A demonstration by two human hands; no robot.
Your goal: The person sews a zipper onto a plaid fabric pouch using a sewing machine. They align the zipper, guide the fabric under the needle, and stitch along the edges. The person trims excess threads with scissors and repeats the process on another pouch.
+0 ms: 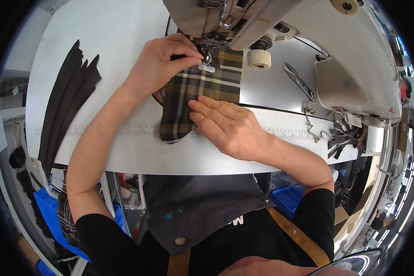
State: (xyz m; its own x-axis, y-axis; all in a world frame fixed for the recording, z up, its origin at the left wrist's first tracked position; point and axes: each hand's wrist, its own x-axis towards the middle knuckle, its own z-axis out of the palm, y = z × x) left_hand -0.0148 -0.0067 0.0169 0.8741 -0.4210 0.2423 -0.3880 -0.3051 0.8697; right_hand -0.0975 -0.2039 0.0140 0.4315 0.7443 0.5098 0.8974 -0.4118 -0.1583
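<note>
A brown, black and cream plaid fabric piece [202,85] lies on the sewing machine's bed, its curved end toward me. Its upper part runs beneath the presser foot [207,62], which has a clear, whitish sole. Just left of that foot, my left hand [163,62] is closed in a pinch, thumb against fingertips. Dark cloth shows inside the loop of these fingers; what the tips grip is hidden. My right hand [232,126] rests flat on the plaid fabric's right side, fingers stretched out and pointing up-left.
Dark fabric strips [66,101] lie at the left of the white table [124,158], which has a printed ruler along it. Metal thread snips [300,82] with a coiled cord lie right of the machine head [280,18]. Dark scraps [345,133] sit at far right; blue bins [287,200] stand below.
</note>
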